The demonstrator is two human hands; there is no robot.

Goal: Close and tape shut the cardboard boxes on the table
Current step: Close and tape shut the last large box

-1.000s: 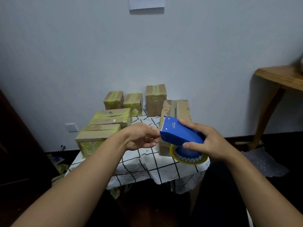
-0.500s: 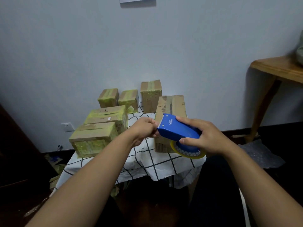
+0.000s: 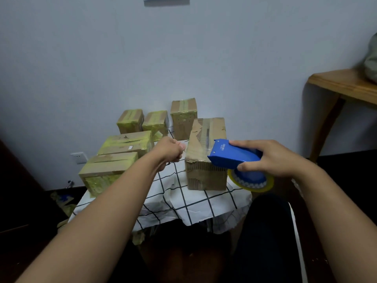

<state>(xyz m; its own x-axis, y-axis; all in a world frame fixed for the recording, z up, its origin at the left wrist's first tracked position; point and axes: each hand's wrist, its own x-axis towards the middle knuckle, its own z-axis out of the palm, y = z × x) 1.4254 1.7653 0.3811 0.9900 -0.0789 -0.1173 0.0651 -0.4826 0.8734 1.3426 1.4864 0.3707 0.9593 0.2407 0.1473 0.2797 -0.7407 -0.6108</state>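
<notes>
My right hand point(image 3: 271, 158) held the tape dispenser point(image 3: 234, 156) over the near box point(image 3: 207, 154) on the table point(image 3: 183, 203); my left hand point(image 3: 169, 150) was left of it, five other boxes point(image 3: 126, 144) behind and left

Taped boxes point(image 3: 126, 148) crowding table's left

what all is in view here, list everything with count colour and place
cardboard boxes: six, brown with yellowish tape, on the table
tape dispenser: one, blue with a yellow-rimmed roll, at the nearest box's right edge
tablecloth: one, white with black grid, over the table
wooden table: one, light brown, far right
wall socket: one, white, low on the left wall
paper: one, white, top of wall
left hand: one, fisted, left of the nearest box
right hand: one, gripping the dispenser
</notes>
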